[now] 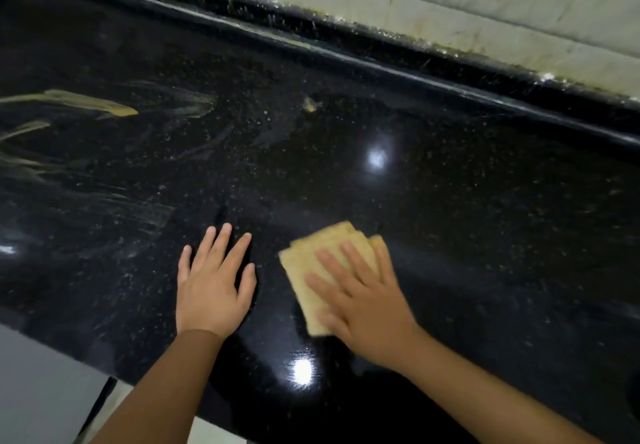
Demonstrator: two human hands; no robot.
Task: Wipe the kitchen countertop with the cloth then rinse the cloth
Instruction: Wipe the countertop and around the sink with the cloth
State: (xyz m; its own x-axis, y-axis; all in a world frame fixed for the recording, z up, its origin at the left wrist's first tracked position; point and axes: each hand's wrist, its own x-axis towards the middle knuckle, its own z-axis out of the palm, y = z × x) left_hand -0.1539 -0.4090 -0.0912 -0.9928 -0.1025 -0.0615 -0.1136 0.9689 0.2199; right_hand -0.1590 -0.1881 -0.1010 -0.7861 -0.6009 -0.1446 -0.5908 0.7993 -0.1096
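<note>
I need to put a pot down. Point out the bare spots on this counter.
The countertop is bare right of the cloth and the right hand, back to the raised rear lip. The far left carries yellowish smears and a blob. The near middle is taken: the left hand lies flat beside the cloth.

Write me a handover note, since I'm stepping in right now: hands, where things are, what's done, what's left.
Right hand: flat, fingers straight, pressing the folded yellow cloth on the black countertop.
Left hand: open, palm down on the counter beside the cloth, holding nothing.
Done: area right of the cloth looks glossy.
Left: yellowish smears at far left, a small blob near the back edge, scattered specks; then rinse the cloth. No sink in view.
</note>
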